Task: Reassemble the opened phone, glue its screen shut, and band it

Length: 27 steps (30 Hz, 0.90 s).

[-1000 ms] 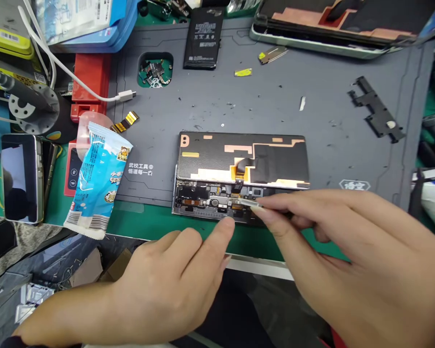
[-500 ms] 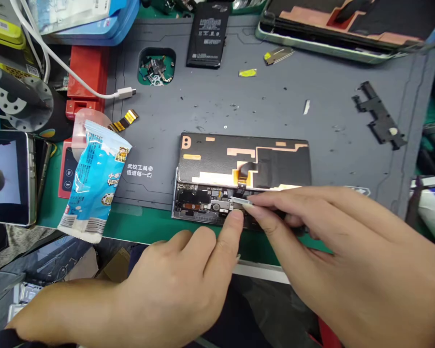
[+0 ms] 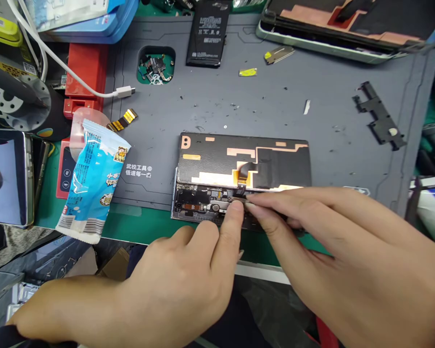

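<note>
A phone with its inside laid bare sits at the mat's front edge. Its black panel marked B (image 3: 213, 150) lies above the exposed circuit board (image 3: 194, 197), joined by a flex cable (image 3: 242, 180). My left hand (image 3: 188, 270) presses its outstretched index fingertip on the board's middle; its other fingers curl under and are partly hidden. From the right, my right hand (image 3: 333, 241) pinches thumb and index finger together over the same spot, touching close to the left fingertip. The thin pale strip in that pinch is now almost wholly covered by fingers.
Left of the phone lie a blue snack wrapper (image 3: 94, 183), a loose flex cable (image 3: 123, 120) and a white charging cable (image 3: 123, 92). Behind are a phone battery (image 3: 208, 36) and yellow tab (image 3: 247, 72). A black bracket (image 3: 379, 116) and opened tablet-like device (image 3: 311, 43) lie right.
My left index fingertip has slid slightly up onto the pale strip, covering most of it. My right hand has barely moved and keeps its pinch. The phone stays put.
</note>
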Each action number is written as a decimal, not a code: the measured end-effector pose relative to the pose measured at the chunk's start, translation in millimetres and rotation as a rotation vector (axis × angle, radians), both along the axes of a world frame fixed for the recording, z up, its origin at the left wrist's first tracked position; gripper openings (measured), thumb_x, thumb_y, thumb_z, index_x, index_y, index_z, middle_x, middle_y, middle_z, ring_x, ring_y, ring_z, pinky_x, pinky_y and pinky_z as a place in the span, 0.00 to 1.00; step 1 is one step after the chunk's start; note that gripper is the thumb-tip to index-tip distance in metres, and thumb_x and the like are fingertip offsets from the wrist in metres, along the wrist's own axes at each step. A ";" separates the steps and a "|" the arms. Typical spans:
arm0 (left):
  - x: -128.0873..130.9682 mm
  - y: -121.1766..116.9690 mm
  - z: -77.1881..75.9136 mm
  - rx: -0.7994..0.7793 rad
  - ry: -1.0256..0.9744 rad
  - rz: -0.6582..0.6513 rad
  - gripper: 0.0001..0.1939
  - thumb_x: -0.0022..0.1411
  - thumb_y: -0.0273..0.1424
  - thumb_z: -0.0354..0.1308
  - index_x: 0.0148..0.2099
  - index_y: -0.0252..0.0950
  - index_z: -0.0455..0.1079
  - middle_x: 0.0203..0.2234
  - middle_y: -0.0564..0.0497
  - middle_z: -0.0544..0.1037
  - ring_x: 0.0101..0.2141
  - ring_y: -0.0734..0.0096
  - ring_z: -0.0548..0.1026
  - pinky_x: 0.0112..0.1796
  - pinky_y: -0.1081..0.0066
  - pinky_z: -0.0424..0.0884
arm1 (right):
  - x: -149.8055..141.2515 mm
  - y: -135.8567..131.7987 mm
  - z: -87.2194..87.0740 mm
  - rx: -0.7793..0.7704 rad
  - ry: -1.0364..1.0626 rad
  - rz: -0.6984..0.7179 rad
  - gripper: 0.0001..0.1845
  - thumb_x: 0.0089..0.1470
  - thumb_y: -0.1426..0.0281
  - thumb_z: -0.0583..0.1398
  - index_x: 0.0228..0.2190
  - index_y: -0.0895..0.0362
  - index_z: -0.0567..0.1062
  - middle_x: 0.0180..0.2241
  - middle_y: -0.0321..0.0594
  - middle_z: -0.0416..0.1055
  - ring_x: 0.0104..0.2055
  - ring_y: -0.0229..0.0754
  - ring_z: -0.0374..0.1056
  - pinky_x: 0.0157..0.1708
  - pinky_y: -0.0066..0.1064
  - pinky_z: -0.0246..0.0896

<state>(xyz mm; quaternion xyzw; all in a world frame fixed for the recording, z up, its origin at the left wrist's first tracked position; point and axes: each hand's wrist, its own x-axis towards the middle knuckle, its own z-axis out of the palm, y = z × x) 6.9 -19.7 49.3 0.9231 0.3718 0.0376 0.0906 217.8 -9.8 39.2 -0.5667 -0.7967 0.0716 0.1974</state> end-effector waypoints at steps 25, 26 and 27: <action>-2.2 3.2 0.3 0.052 -0.062 0.062 0.30 0.72 0.24 0.62 0.71 0.15 0.65 0.32 0.52 0.76 0.27 0.70 0.75 0.24 0.68 0.74 | 7.0 -4.7 -1.9 0.000 -0.006 0.041 0.05 0.73 0.69 0.63 0.48 0.55 0.79 0.44 0.41 0.80 0.43 0.46 0.76 0.38 0.40 0.72; -1.9 3.4 0.8 0.054 -0.055 0.056 0.30 0.72 0.24 0.62 0.71 0.15 0.65 0.33 0.52 0.76 0.27 0.70 0.75 0.24 0.68 0.74 | 7.0 -4.7 -2.2 0.001 0.001 0.047 0.06 0.73 0.69 0.63 0.49 0.55 0.79 0.44 0.42 0.80 0.43 0.46 0.76 0.38 0.40 0.72; -1.6 3.6 1.1 0.053 -0.051 0.050 0.31 0.71 0.23 0.62 0.71 0.15 0.65 0.33 0.52 0.76 0.28 0.69 0.76 0.24 0.68 0.74 | 7.0 -4.8 -2.4 0.001 0.002 0.052 0.07 0.73 0.69 0.63 0.49 0.56 0.79 0.44 0.42 0.80 0.43 0.46 0.76 0.38 0.39 0.71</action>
